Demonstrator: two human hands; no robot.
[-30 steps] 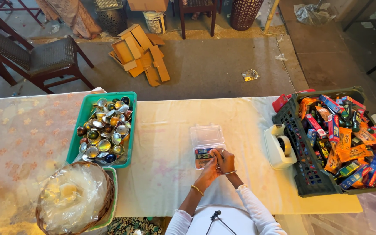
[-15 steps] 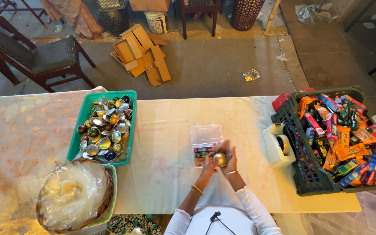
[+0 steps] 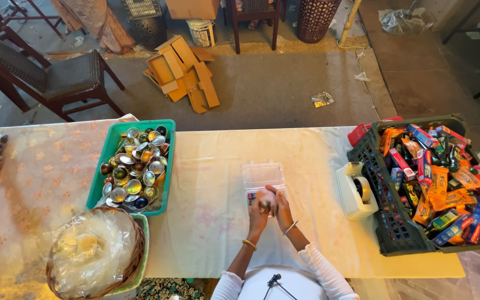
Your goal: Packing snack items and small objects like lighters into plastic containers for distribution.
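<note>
Small round piece (image 3: 264, 205) btwn both hands

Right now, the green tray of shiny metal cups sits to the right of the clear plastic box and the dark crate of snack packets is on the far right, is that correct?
Not quite. In the head view the green tray of shiny metal cups sits to the left of the clear plastic box, not the right. The dark crate of snack packets is indeed on the far right.
</note>
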